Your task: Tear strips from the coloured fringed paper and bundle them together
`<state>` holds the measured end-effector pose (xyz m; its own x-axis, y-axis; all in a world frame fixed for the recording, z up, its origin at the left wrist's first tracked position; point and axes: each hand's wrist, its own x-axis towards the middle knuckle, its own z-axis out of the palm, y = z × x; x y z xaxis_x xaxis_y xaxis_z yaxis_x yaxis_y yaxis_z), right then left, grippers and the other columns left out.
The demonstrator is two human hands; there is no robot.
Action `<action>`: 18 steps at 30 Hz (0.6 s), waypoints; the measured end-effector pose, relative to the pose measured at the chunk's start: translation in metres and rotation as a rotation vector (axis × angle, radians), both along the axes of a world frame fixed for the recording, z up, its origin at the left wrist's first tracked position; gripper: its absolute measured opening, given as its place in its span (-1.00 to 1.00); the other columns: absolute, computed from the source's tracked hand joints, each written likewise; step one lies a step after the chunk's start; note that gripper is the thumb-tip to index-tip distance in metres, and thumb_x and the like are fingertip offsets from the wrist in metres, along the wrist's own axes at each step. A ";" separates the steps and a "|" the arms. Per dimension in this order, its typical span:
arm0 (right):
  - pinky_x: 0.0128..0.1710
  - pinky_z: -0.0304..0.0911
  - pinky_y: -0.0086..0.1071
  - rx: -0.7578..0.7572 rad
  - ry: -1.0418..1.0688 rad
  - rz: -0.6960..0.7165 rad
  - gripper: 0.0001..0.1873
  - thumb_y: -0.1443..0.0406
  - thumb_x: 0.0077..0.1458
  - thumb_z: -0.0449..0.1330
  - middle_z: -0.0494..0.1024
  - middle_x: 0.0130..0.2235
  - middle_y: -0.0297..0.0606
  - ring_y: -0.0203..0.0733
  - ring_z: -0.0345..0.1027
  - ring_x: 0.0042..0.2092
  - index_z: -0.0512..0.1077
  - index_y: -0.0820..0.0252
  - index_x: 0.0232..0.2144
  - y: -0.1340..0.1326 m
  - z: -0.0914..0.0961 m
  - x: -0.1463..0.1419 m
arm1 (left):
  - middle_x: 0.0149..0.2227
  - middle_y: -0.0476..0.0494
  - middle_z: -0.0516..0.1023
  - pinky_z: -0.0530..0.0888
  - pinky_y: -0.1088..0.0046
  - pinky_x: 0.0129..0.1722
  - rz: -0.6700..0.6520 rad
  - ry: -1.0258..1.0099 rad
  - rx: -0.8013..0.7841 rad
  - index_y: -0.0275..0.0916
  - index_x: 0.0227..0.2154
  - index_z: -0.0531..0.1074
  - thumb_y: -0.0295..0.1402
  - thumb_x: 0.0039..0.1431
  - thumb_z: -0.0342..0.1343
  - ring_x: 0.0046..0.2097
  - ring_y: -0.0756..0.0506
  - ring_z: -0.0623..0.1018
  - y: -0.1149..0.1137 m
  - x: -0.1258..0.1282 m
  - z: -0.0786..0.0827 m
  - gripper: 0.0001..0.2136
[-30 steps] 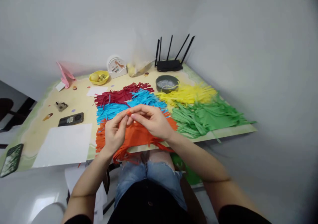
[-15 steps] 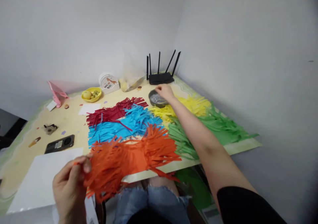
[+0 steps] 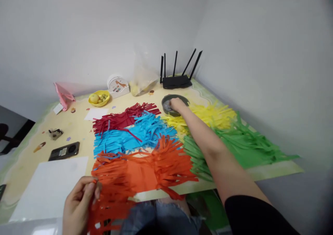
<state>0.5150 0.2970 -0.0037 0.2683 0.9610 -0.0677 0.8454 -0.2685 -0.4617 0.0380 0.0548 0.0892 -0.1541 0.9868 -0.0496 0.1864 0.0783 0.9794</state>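
Note:
My left hand (image 3: 79, 203) is at the near table edge, fingers pinched on a strip of the orange fringed paper (image 3: 145, 170). That orange paper lies at the front and hangs over the edge. My right hand (image 3: 177, 105) reaches far across the table and rests its fingertips in the dark grey bowl (image 3: 174, 103); its fingers are partly hidden. Dark red fringed paper (image 3: 122, 117) and blue fringed paper (image 3: 132, 134) lie behind the orange. Yellow fringed paper (image 3: 210, 113) and green fringed paper (image 3: 241, 144) lie under and beside my right arm.
A black router (image 3: 177, 80) with antennas stands in the far corner. A plastic bag (image 3: 142, 84), a round white tin (image 3: 117, 84), a yellow fruit bowl (image 3: 98, 98) and a pink stand (image 3: 63, 96) line the back. A phone (image 3: 63, 151) and a white sheet (image 3: 50, 186) lie at left.
My hands were together over the orange paper a second ago. My right hand has reached out to the grey bowl; my left hand has dropped to the near edge with an orange strip.

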 end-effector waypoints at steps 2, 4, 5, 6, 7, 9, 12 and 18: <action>0.03 0.43 -0.09 0.049 0.078 -0.071 -0.63 0.17 0.30 0.22 0.48 0.11 -0.10 -0.07 0.45 0.05 0.43 0.21 0.08 -0.007 0.005 0.007 | -0.59 0.02 0.40 0.31 0.59 -0.49 -0.073 0.024 0.018 -0.25 -0.47 0.44 -0.07 0.15 0.27 -0.52 0.04 0.34 0.004 -0.001 -0.001 -0.67; 0.02 0.44 -0.11 0.125 0.179 -0.143 -0.65 0.16 0.30 0.21 0.50 0.08 -0.12 -0.09 0.46 0.03 0.45 0.21 0.05 -0.016 0.015 0.012 | -0.57 0.00 0.45 0.30 0.58 -0.55 -0.132 0.042 0.036 -0.25 -0.48 0.46 -0.06 0.15 0.26 -0.56 0.05 0.33 0.008 0.000 0.001 -0.66; 0.00 0.44 -0.13 0.172 0.237 -0.167 -0.67 0.16 0.30 0.21 0.52 0.05 -0.14 -0.11 0.47 0.00 0.46 0.22 0.02 -0.021 0.021 0.012 | -0.56 -0.02 0.48 0.32 0.57 -0.56 -0.152 0.050 0.048 -0.26 -0.47 0.47 -0.06 0.14 0.26 -0.57 0.04 0.35 0.010 0.001 0.002 -0.66; -0.02 0.45 -0.14 0.225 0.300 -0.182 -0.69 0.16 0.31 0.21 0.55 0.00 -0.15 -0.14 0.48 -0.04 0.47 0.24 -0.02 -0.027 0.028 0.009 | -0.56 -0.04 0.50 0.36 0.55 -0.54 -0.167 0.059 0.065 -0.26 -0.47 0.49 -0.07 0.14 0.27 -0.56 0.03 0.38 0.012 0.003 0.003 -0.67; -0.05 0.45 -0.17 0.281 0.369 -0.184 -0.71 0.16 0.31 0.20 0.57 -0.07 -0.17 -0.17 0.49 -0.10 0.49 0.26 -0.08 -0.034 0.035 0.003 | -0.55 -0.06 0.52 0.41 0.53 -0.50 -0.184 0.066 0.085 -0.27 -0.47 0.50 -0.08 0.13 0.27 -0.54 0.00 0.43 0.015 0.007 0.005 -0.68; -0.10 0.46 -0.21 0.389 0.522 -0.145 -0.71 0.13 0.29 0.20 0.61 -0.21 -0.19 -0.22 0.50 -0.23 0.49 0.28 -0.18 -0.050 0.048 -0.023 | -0.56 -0.07 0.53 0.48 0.50 -0.41 -0.221 0.071 0.141 -0.27 -0.47 0.53 -0.14 0.15 0.26 -0.49 -0.03 0.50 0.020 0.017 0.009 -0.72; -0.17 0.47 -0.24 0.489 0.756 0.007 -0.62 0.01 0.19 0.24 0.63 -0.27 -0.19 -0.24 0.49 -0.32 0.50 0.22 -0.23 -0.088 0.063 -0.087 | -0.58 -0.03 0.52 0.48 0.51 -0.39 -0.276 0.023 0.262 -0.26 -0.45 0.55 -0.22 0.19 0.24 -0.49 -0.01 0.50 0.029 0.041 0.015 -0.78; -0.35 0.43 -0.36 0.451 1.288 0.338 -0.61 0.00 -0.12 0.48 0.61 -0.37 -0.28 -0.27 0.46 -0.39 0.59 0.13 -0.36 -0.182 0.093 -0.216 | -0.44 -0.09 0.62 0.49 0.53 -0.44 -0.297 -0.129 0.436 -0.27 -0.33 0.56 -0.21 0.22 0.24 -0.50 0.03 0.53 0.039 0.078 0.022 -0.79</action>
<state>0.2990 0.1146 0.0888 0.0094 0.9704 0.2415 -0.2383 0.2367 -0.9419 0.1164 0.0940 0.1117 0.1150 0.9204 0.3737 0.0143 -0.3777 0.9258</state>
